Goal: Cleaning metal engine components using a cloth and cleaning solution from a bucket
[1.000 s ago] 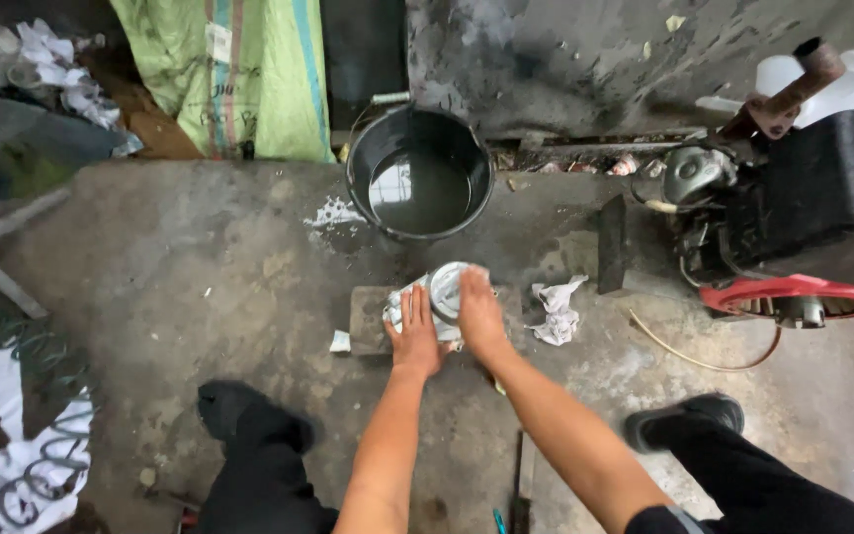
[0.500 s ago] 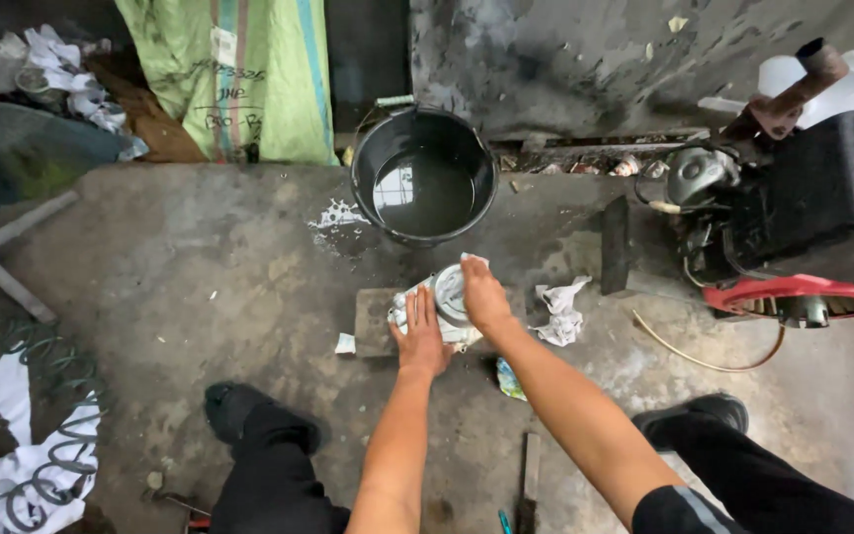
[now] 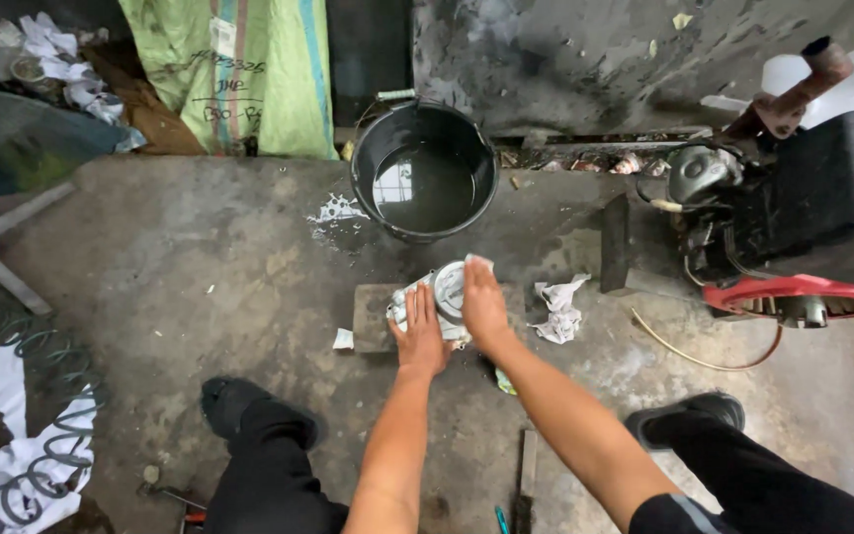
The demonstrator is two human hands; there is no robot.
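The fingers of the left hand were curled round the near side of a small round metal part, and it was held fast. The right hand was laid flat over the part's right side with a white rag pressed under its fingers. The part was silver and grey, with a round pale face on top. It was set on a flat dark block on the concrete floor. A black bucket of water was seen just beyond. A crumpled rag was left near on the right. Open floor was left on the left side; a dark machine was crowded in on the right.
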